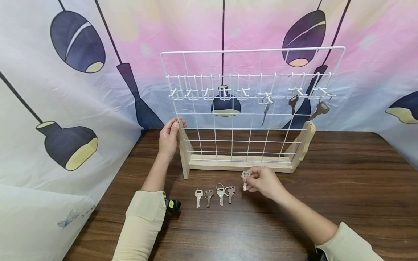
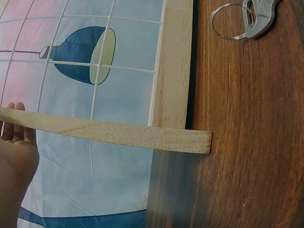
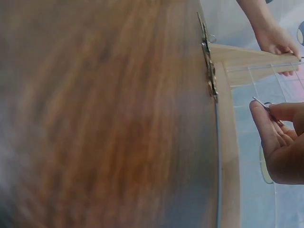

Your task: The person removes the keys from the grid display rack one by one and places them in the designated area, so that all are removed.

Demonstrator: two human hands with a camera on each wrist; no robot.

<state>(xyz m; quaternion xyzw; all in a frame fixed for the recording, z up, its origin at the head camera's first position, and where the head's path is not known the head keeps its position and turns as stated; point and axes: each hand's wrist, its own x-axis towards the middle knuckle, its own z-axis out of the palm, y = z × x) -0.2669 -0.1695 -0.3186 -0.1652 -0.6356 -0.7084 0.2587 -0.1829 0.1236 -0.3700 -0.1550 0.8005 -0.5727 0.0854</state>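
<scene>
the step in hand seems to be picking keys off the surface (image 1: pixel 209 233) to hang on the rack (image 1: pixel 215 163). the right hand (image 1: pixel 263 182) pinches one key (image 1: pixel 245 184) between thumb and fingers, low in front of the rack's wooden base, just right of the four loose keys (image 1: pixel 220 196). the left hand (image 1: pixel 169 137) grips the upper end of the rack's left wooden post, probably to steady it.

three hanging keys (image 1: pixel 266 108) are on the hooks at the right end; the five hooks to their left are bare. the next move likely calls for lifting the held key up to a bare hook, perhaps the one (image 1: pixel 242 93) nearest the hanging ones, and getting its ring over the prong without letting the key slip.

the held key is silvery metal, with a wide head that has a slot through it and a blade pointing down toward the surface. the fingers cover part of it; the right wrist view shows what looks like a bit of ring by the thumb, though most is hidden. the loose keys lie in a row, blades toward the person, some bright, some duller, with thin rings at their heads.
</scene>
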